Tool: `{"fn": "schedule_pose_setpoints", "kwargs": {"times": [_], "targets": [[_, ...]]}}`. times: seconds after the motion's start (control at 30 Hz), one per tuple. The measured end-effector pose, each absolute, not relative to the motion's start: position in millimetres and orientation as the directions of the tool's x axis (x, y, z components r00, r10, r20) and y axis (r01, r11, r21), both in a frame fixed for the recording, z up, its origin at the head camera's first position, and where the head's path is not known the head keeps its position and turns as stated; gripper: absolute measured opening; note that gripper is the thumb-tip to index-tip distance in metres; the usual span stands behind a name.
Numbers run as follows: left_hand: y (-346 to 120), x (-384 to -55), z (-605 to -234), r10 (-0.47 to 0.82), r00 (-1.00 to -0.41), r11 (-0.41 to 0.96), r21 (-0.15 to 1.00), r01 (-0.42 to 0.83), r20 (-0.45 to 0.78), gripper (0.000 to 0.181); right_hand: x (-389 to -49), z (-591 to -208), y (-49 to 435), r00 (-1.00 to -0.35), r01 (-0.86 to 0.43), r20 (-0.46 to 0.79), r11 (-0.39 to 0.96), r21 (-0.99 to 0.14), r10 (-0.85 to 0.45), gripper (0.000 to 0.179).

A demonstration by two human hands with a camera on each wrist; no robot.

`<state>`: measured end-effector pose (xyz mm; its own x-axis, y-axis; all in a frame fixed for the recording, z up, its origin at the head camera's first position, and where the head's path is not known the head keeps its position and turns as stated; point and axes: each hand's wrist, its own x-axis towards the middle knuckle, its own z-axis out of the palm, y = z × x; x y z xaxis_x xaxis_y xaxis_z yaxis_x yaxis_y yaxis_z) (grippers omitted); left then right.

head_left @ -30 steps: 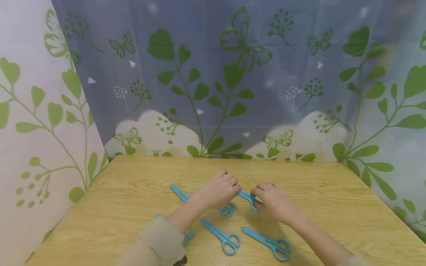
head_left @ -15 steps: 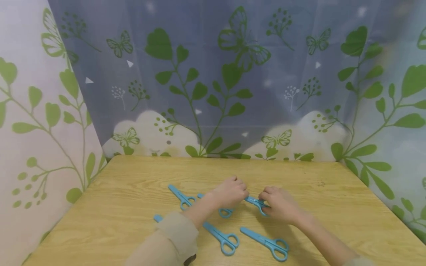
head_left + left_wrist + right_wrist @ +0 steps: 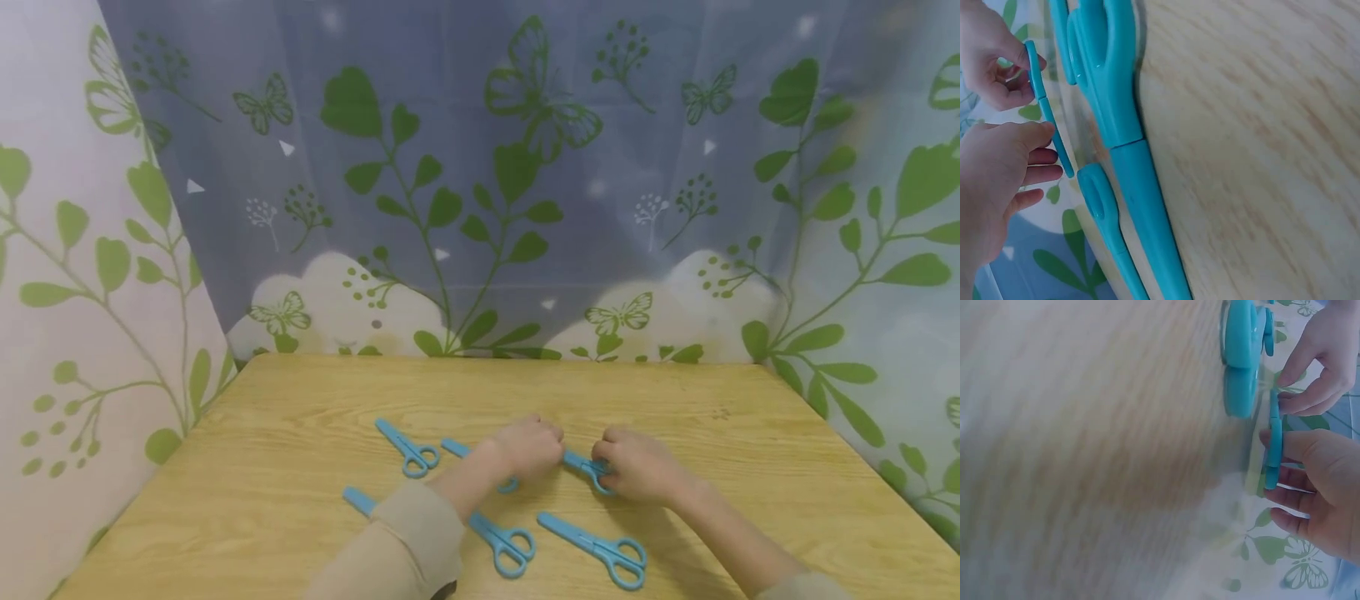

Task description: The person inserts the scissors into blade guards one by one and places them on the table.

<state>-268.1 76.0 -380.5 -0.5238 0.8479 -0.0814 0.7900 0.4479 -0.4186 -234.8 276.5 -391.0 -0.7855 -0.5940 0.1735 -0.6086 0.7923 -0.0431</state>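
Both hands share one pair of light blue scissors [image 3: 577, 461], low over the far middle of the table. My left hand [image 3: 531, 450] pinches the blade end, its thumb against the flat side in the left wrist view. My right hand [image 3: 637, 467] holds the handle loops between thumb and fingers; in the right wrist view the scissors [image 3: 1274, 447] stand edge-on there. Under the left wrist, another pair of scissors [image 3: 455, 447] is partly hidden. Left of it lies a further pair of scissors [image 3: 405, 447].
Nearer me on the wooden table [image 3: 750, 450] lie blue scissors [image 3: 596, 546] at right, scissors [image 3: 504, 537] at middle, and scissors [image 3: 358, 499] mostly covered by the left sleeve [image 3: 405, 542]. A leaf-patterned cloth [image 3: 480, 167] stands behind the table.
Both hands have shifted right and slightly nearer me, carrying the scissors between them. The far-left scissors now show fully as the left forearm moved off them. The other scissors stay put.
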Motion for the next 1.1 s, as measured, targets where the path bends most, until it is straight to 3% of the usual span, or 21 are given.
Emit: {"fn": "schedule_pose_setpoints", "kwargs": {"times": [0.27, 0.43, 0.6, 0.83, 1.1], "targets": [[79, -266, -389, 0.853, -0.516, 0.435, -0.438, 0.787, -0.081, 0.02, -237, -394, 276, -0.822, -0.568, 0.113, 0.818, -0.09, -0.558, 0.023], [80, -266, -393, 0.859, -0.505, 0.417, -0.464, 0.781, -0.079, 0.022, -240, -395, 278, -0.807, -0.59, 0.102, 0.797, -0.128, -0.581, 0.021], [79, -266, -394, 0.855, -0.512, 0.43, -0.445, 0.785, -0.077, 0.022, -240, -393, 277, -0.763, -0.643, 0.144, 0.761, -0.082, -0.63, 0.022], [75, -264, -391, 0.859, -0.51, 0.435, -0.455, 0.777, -0.05, 0.03, -237, -392, 274, -0.771, -0.623, 0.168, 0.782, 0.003, -0.615, 0.035], [67, -263, -385, 0.891, -0.451, 0.417, -0.478, 0.773, 0.05, 0.037, -236, -392, 273, -0.729, -0.634, 0.27, 0.769, 0.076, -0.628, 0.034]]}}
